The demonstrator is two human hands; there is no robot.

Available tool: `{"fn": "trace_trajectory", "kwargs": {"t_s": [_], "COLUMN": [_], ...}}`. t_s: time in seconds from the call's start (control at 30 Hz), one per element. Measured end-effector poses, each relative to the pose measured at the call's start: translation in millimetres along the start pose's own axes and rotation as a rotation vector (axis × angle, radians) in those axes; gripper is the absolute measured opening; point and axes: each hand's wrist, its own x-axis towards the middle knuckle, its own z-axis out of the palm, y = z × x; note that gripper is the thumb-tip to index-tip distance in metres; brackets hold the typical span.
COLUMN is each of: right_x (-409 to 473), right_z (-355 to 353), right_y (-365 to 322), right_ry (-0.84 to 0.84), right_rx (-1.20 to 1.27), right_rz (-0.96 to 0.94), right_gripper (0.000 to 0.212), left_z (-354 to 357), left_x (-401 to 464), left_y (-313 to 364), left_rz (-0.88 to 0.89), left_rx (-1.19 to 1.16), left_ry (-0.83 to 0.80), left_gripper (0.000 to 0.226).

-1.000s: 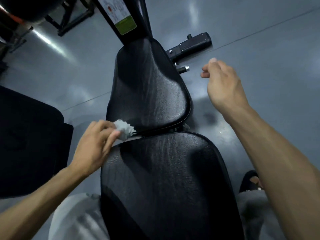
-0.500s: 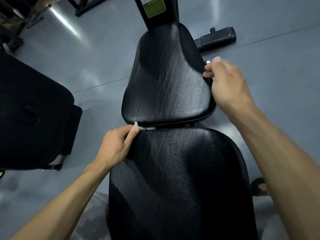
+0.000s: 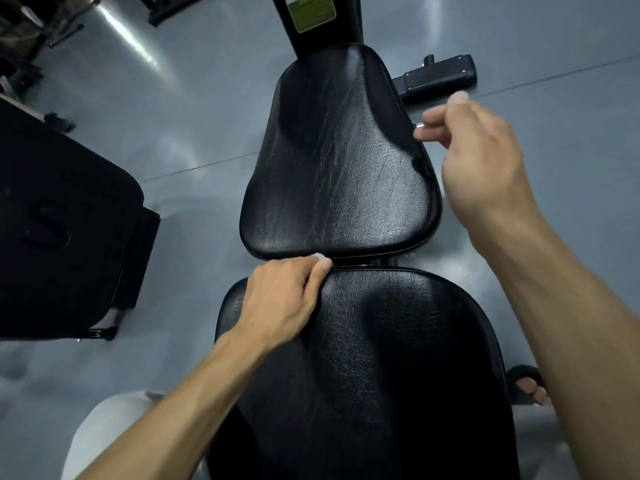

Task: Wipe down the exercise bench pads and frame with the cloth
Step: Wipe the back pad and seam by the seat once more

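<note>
— Where is our small white cloth [image 3: 318,257]?

— Almost wholly hidden. Only a pale scrap shows at the fingertips of our left hand [image 3: 282,299], tucked into the narrow gap between the black tapered leather seat pad [image 3: 341,161] and the broad black leather back pad [image 3: 381,358].

— And that grip?

— Fingers curled and pressed together over the cloth, pinching it down into the slot at its left half. The heel of the hand rests on the back pad's upper left corner.

— Which way does the gap run from there?

— Crosswise, left to right across the bench, so its long axis lies square to our forearm. The unwiped stretch, we judge, lies to the right of the grip, towards the bit of metal frame just visible under the seat pad's right corner.

— Which hand is nearer?

— The left, plainly; it is already in the slot. Our right hand [image 3: 485,161] is well apart, just beside the seat pad's right edge, fingers loosely curled near a small silver pin [image 3: 419,125]. We cannot tell whether it pinches that pin.

— So the next stroke?

— Likely a drag rightwards along the gap.
</note>
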Motion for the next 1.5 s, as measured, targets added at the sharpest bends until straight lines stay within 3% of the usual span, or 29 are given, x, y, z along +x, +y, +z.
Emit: {"fn": "trace_trajectory", "kwargs": {"t_s": [0.27,0.5,0.8,1.0,1.1,1.2,1.33,1.5], "right_x": [7,7,11,17,15,14,5,-1], "right_z": [14,36,38,39,38,35,34,27], "right_y": [-8,-4,10,19,20,21,18,13], "right_ry": [0.004,-0.005,0.036,0.075,0.072,0.074,0.054,0.062], "right_rx": [0.096,0.096,0.029,-0.05,-0.08,-0.079,-0.043,-0.001], "right_rz": [-0.028,-0.026,-0.03,-0.062,-0.085,-0.078,-0.08,-0.095], "right_gripper": [0.04,0.043,0.043,0.043,0.043,0.043,0.041,0.039], "left_z": [7,29,44,44,24,0,-24,-26], "left_x": [2,2,8,3,-7,-23,-29,-21], "left_y": [24,36,50,23,11,-25,-74,-76], "left_rz": [-0.053,0.052,0.131,0.3,0.371,0.217,-0.094,-0.138], "left_rx": [0.068,0.082,0.044,-0.252,-0.363,-0.268,-0.146,-0.01], "left_ry": [0.014,0.271,0.346,0.284,0.383,0.523,0.506,0.378], "left_gripper": [0.05,0.04,0.042,0.05,0.041,0.037,0.04,0.035]}}
